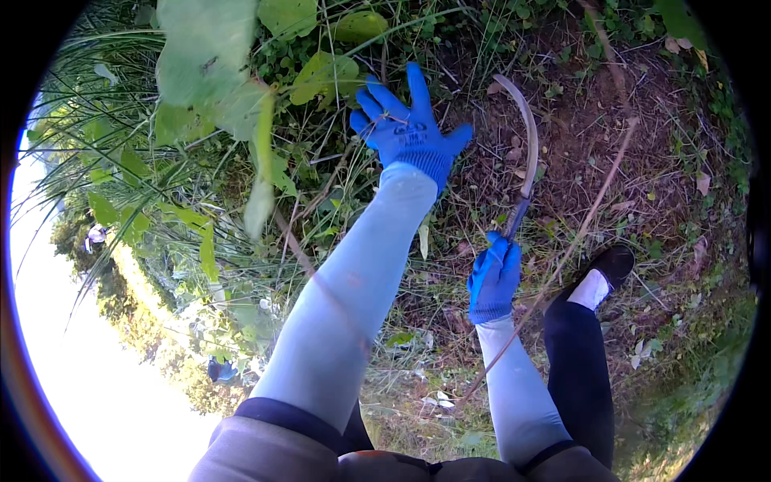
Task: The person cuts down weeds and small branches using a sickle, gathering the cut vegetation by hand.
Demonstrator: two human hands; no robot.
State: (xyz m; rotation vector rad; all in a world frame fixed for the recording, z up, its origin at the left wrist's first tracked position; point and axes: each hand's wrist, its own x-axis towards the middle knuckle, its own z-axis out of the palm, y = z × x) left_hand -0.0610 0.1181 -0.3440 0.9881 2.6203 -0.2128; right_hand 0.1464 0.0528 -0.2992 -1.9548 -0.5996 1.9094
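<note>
My left hand [412, 123], in a blue work glove, is stretched forward with its fingers spread, palm down over low leafy plants and grass [443, 36]. Nothing is held in it, though a thin dry stalk lies across the back of the glove. To the right, my right hand [495, 280], also gloved in blue, grips the dark handle of a sickle [530, 132]. The curved, toothed blade points away from me and bends left at its tip, above reddish soil strewn with cut dry grass [584, 138]. A gap separates the blade from my left hand.
A long thin brown stem [593, 208] slants across the view, passing my right forearm. Broad green leaves [205, 54] hang close at upper left, beside long grass blades [78, 138]. My right foot wears a dark shoe [613, 266]. A blue object [221, 369] lies lower left, indistinct.
</note>
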